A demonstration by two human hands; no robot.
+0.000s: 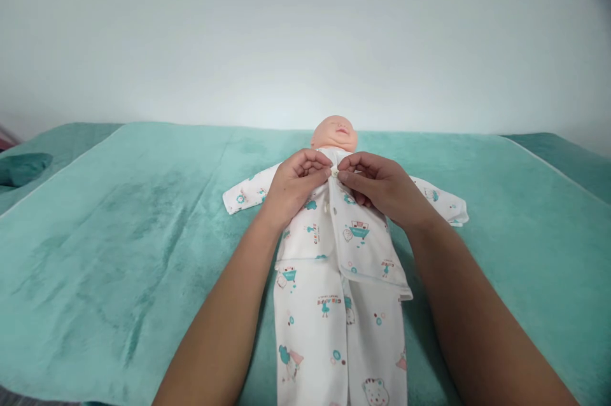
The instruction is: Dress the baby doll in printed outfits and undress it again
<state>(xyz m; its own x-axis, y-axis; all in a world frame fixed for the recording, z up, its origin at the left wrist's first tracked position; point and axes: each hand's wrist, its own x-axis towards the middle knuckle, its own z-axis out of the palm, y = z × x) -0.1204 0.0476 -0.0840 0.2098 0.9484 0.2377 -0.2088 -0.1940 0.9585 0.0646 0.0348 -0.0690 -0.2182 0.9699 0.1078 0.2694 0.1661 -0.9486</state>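
White cotton printed with teal bears and boats covers the doll (335, 133), which lies on its back down the middle of the head view, feet end toward the person. Its head points to the pale wall (305, 37), and the face tips slightly to the right. The shirt (365, 234) has both sleeves stretched out sideways, and its hem lies over the matching trousers (312, 329). Both hands meet high on the chest, just below the neck. I see the left hand (303, 183) with thumb and forefinger closed on the shirt's front edge beside a small pale button (335, 172). Across from it, the right hand (377, 183) has its thumb and forefinger pinched on the shirt at the button's other side. Lower down, the two front panels part slightly toward the hem. Beneath the doll spreads a plush teal blanket (119, 253), creased on the left, with darker teal cloth (563, 151) showing past its edges.
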